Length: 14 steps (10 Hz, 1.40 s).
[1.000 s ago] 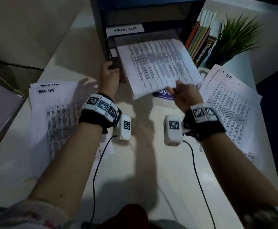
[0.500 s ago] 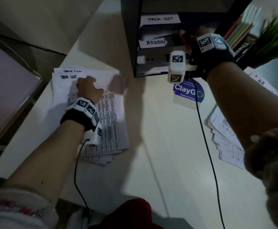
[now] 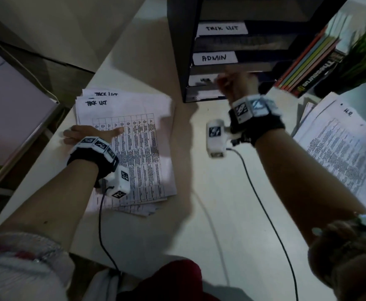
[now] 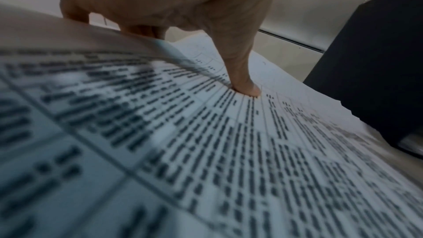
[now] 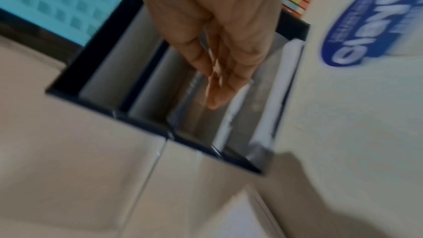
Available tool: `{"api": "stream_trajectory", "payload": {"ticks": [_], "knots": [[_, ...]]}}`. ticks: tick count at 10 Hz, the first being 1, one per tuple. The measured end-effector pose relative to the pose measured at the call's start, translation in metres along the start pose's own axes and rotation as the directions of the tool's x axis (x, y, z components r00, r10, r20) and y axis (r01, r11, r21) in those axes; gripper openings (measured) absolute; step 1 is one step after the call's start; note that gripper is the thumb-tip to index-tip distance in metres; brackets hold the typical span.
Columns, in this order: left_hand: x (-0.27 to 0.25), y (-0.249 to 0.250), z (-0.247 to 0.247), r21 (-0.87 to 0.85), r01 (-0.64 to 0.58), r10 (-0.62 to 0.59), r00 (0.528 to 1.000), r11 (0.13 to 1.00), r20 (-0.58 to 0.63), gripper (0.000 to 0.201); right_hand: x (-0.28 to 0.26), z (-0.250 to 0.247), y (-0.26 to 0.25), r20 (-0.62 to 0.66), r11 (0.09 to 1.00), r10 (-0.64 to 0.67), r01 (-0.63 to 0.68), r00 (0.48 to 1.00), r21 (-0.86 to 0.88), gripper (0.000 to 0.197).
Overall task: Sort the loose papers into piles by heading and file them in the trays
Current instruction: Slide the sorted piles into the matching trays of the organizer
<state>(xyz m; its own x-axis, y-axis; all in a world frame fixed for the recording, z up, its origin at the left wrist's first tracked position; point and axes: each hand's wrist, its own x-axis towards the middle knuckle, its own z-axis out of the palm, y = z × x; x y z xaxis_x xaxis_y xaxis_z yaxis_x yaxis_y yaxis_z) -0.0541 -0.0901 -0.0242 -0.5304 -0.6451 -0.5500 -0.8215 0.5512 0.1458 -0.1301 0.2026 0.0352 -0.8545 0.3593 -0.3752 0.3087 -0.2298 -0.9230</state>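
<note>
A pile of printed sheets headed TASK LIST (image 3: 138, 148) lies on the desk at left. My left hand (image 3: 92, 132) holds its left edge. In the left wrist view the thumb (image 4: 242, 79) presses on top of the sheets (image 4: 228, 151), and the fingers curl under the raised edge. The black tray unit (image 3: 177, 51) stands at the back with labels TASK LIST (image 3: 222, 28) and ADMIN (image 3: 214, 58). My right hand (image 3: 232, 83) is blurred in front of the lower trays. Its fingers (image 5: 217, 79) are straight and hold nothing. A pile headed H.R. (image 3: 340, 148) lies at right.
Upright books (image 3: 312, 61) and a green plant (image 3: 364, 57) stand right of the tray unit. A blue round sticker (image 5: 366, 24) is on the desk by the trays. The desk's left edge runs beside the TASK LIST pile. Cables trail from both wrist cameras.
A second ago both hands fed a sheet into a tray. The left hand has since moved to the TASK LIST pile and lifted its edge. The right hand has drawn back out of the trays.
</note>
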Motion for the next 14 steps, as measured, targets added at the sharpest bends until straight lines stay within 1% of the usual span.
{"api": "stream_trajectory", "payload": {"ticks": [1,2,3,4,5,6,7,8,9,10,11,12,13,14], "knots": [[-0.005,-0.002,0.001,0.056,-0.059,0.056,0.997,0.997,0.059,0.130,-0.027,-0.001,0.047,0.079,0.888,0.174,-0.122,0.982,-0.443,0.035],[-0.013,-0.005,0.006,0.066,-0.119,0.114,0.991,0.991,0.075,0.130,-0.054,-0.005,0.089,0.047,0.600,0.277,-0.135,0.960,-0.788,0.037],[-0.034,-0.006,0.020,0.071,-0.184,0.178,0.980,0.980,0.093,0.126,-0.078,0.001,0.113,-0.064,0.493,0.158,-0.135,0.985,-0.860,0.038],[-0.056,-0.005,0.035,0.002,-0.195,0.193,0.975,0.981,0.109,0.123,-0.098,0.002,0.123,-0.095,0.501,0.108,-0.137,0.990,-0.855,0.034],[-0.065,-0.009,0.046,-0.126,-0.174,0.192,0.971,0.977,0.141,0.122,-0.106,-0.008,0.125,-0.037,0.554,0.153,-0.117,0.988,-0.824,0.033],[-0.071,-0.014,0.047,-0.200,-0.164,0.192,0.973,0.966,0.131,0.123,-0.118,-0.013,0.123,0.116,0.664,0.146,-0.011,0.982,-0.748,0.029],[-0.075,-0.016,0.047,-0.271,-0.163,0.209,0.967,0.949,0.148,0.121,-0.139,-0.025,0.110,0.268,0.732,0.016,0.171,0.963,-0.659,0.031],[-0.075,-0.016,0.043,-0.390,-0.120,0.199,0.965,0.913,0.171,0.113,-0.161,-0.049,0.080,0.397,0.788,-0.136,0.342,0.908,-0.512,0.037],[-0.088,-0.004,0.038,-0.769,-0.129,0.448,0.867,0.626,0.220,0.084,-0.177,-0.079,0.038,0.404,0.812,-0.289,0.446,0.868,-0.377,0.034],[-0.125,0.017,0.014,-0.961,-0.193,0.737,0.676,0.199,0.016,0.036,-0.184,-0.100,0.000,0.291,0.817,-0.463,0.530,0.837,-0.227,0.027],[-0.165,0.047,-0.022,-0.946,-0.319,0.819,0.526,-0.059,-0.229,0.021,-0.190,-0.111,-0.031,0.111,0.676,-0.715,0.723,0.690,-0.143,0.026],[-0.185,0.063,-0.041,-0.914,-0.363,0.858,0.395,-0.181,-0.327,0.018,-0.192,-0.117,-0.040,-0.022,0.573,-0.816,0.802,0.578,-0.168,0.026],[-0.183,0.060,-0.033,-0.924,-0.346,0.864,0.403,-0.161,-0.302,0.027,-0.194,-0.122,-0.017,-0.039,0.654,-0.753,0.740,0.657,-0.157,0.032],[-0.177,0.052,-0.020,-0.933,-0.356,0.897,0.392,-0.058,-0.205,0.058,-0.193,-0.126,0.013,0.009,0.799,-0.600,0.599,0.800,-0.059,0.044]]}}
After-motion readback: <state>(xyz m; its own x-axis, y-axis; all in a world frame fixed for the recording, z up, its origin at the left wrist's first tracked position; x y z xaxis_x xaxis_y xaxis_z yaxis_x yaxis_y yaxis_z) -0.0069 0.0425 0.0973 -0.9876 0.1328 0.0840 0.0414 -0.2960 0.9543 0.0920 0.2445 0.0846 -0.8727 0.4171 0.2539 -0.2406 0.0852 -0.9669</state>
